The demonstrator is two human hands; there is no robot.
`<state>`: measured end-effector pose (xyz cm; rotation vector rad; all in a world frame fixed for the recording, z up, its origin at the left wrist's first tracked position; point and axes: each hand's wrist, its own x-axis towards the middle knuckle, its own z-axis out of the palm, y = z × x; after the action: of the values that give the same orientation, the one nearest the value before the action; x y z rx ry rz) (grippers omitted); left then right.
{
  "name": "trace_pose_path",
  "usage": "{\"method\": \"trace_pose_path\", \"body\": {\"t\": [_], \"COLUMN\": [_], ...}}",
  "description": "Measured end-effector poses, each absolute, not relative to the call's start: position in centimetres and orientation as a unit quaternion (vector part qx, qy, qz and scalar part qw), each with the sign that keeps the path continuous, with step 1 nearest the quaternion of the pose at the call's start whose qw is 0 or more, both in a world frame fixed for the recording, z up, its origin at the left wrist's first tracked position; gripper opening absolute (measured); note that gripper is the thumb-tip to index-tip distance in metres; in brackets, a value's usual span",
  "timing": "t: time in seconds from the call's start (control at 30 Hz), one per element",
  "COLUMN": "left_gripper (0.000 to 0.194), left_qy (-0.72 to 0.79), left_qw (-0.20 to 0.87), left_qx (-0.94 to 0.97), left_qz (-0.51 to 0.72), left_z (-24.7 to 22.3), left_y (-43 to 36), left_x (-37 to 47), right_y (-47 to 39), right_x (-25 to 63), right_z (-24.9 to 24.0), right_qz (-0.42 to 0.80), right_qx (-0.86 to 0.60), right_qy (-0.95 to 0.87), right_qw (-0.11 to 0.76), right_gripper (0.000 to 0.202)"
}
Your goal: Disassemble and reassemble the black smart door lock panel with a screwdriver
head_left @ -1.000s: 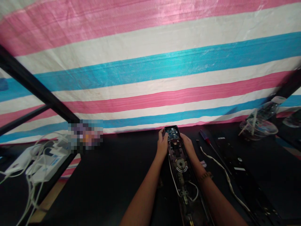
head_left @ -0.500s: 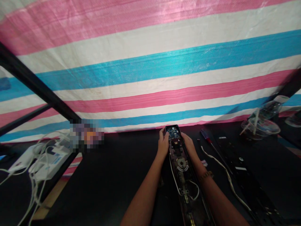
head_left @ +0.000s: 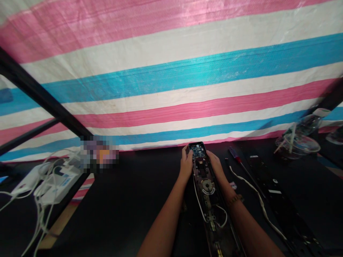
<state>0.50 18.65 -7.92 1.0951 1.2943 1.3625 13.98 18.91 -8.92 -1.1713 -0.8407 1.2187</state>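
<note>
A long, narrow electronic device with its inside exposed (head_left: 208, 185) runs from the bottom of the view toward the striped sheet. A blue circuit board (head_left: 198, 151) shows at its far end, and thin white wires lie along its body. My left hand (head_left: 187, 161) grips the left side near the far end, thumb on the edge. On the opposite side my right hand (head_left: 215, 163) holds the same end, fingers partly hidden. Right of that hand lie a screwdriver (head_left: 236, 157) with a red and blue handle, a pale cable (head_left: 258, 198) and a long black cover panel (head_left: 276, 192).
The device and tools are on a black table (head_left: 128, 203). A striped plastic sheet (head_left: 171, 78) hangs behind it. White power strips with tangled cords (head_left: 57, 182) sit at left, beside a black metal frame (head_left: 40, 89). Clear plastic cups (head_left: 300, 144) stand at back right.
</note>
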Motion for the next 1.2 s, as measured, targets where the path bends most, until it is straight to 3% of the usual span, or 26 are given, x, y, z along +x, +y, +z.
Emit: {"method": "trace_pose_path", "body": {"t": [1.2], "left_gripper": [0.045], "left_qy": [0.515], "left_qw": [0.471], "left_qx": [0.447], "left_qz": [0.56], "left_z": [-8.13], "left_y": [18.74], "left_x": [0.51], "right_y": [18.91], "right_x": [13.85], "right_z": [-8.87], "right_qz": [0.527], "right_qx": [-0.492], "right_qy": [-0.348], "right_qw": [0.599], "right_gripper": [0.042]}}
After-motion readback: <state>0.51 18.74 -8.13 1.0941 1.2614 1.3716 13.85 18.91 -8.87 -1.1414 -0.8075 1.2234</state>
